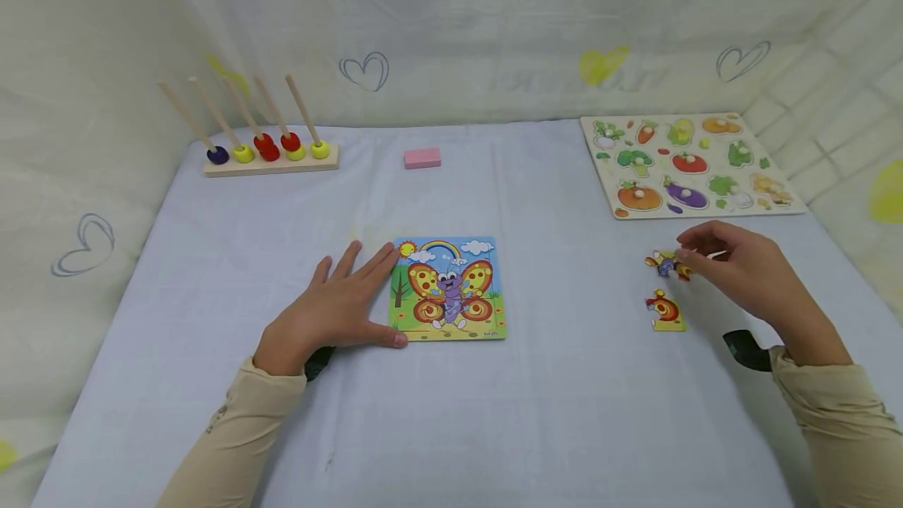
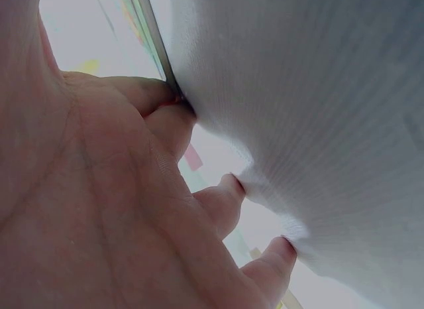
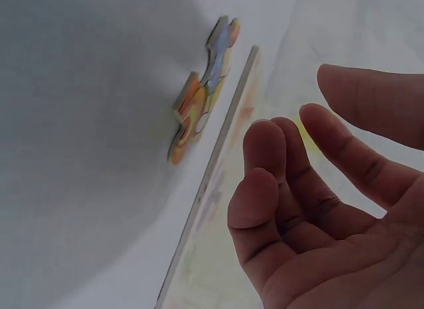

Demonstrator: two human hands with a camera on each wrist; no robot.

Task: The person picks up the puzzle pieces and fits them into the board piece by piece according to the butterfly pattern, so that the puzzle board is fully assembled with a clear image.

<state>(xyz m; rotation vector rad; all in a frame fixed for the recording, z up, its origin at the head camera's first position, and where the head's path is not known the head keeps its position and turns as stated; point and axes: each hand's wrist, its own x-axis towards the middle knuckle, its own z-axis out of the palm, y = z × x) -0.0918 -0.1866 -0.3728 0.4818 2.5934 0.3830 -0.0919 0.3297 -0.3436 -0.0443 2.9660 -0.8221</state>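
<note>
A square butterfly jigsaw puzzle [image 1: 448, 288] lies on the white-clothed table in the head view. My left hand [image 1: 340, 306] is spread at its left side, with the thumb at the lower edge and a fingertip by the upper left corner. In the left wrist view, the fingertips of that hand [image 2: 126, 183] rest on the cloth. My right hand [image 1: 737, 269] hovers over a loose puzzle piece [image 1: 665, 263], its fingers loosely bent. The right wrist view shows a gap between thumb and fingers [image 3: 264, 150], and the piece [image 3: 202, 97] lying apart from them. Nearer me lies a second puzzle piece [image 1: 666, 312].
At the back right lies a wooden vegetable peg board [image 1: 656, 151], just beyond the right hand. A bead-stacking stand [image 1: 271, 166] with upright rods occupies the back left. Between them sits a pink block [image 1: 422, 158]. A printed cloth [image 1: 451, 30] hangs behind the table.
</note>
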